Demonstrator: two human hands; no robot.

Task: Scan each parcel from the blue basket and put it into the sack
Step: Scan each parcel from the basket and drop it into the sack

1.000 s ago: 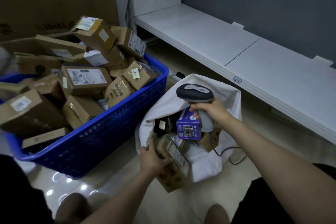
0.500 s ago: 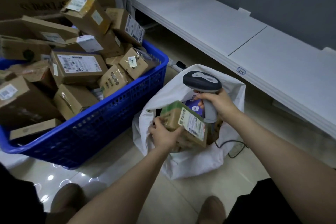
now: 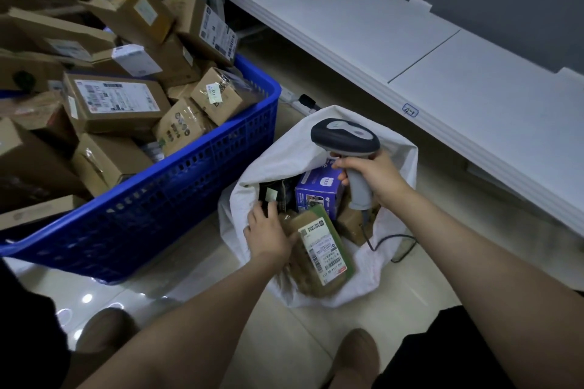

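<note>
While it lies tilted over the near rim of the white sack (image 3: 396, 164), at about five o'clock from the middle of the view, a brown parcel (image 3: 319, 251) with a green edge shows its white shipping label face up. Its lower end is smeared by blur, so its outline there is hard to make out, and the label's print is too small to read. The left hand (image 3: 268, 232) lies against the parcel's nine o'clock edge, with its fingers reaching toward twelve o'clock over dark things inside the sack. Whether it grips the parcel or only touches it cannot be told, since the thumb side is hidden.

At one o'clock from the parcel, the right hand (image 3: 376, 177) is curled tight round the grey handle of a scanner (image 3: 344, 136), whose dark head points toward ten o'clock above the sack's mouth. Its cable (image 3: 403, 246) loops over the sack's three o'clock side onto the floor.

Inside the sack a purple box (image 3: 317, 191) stands at twelve o'clock from the parcel, partly covered by the scanner hand. More brown boxes beside it are mostly hidden.

At ten o'clock from the sack, just beside it, sits a blue basket (image 3: 196, 196) heaped with brown boxes, its far and left parts cut off by the edge of the view. A low white shelf (image 3: 379, 28) runs from twelve o'clock to three o'clock, with a small blue-edged tag (image 3: 410, 110) on its front lip that is unreadable. A power strip (image 3: 297, 99) lies on the floor between the basket and the shelf, half hidden behind the sack.
</note>
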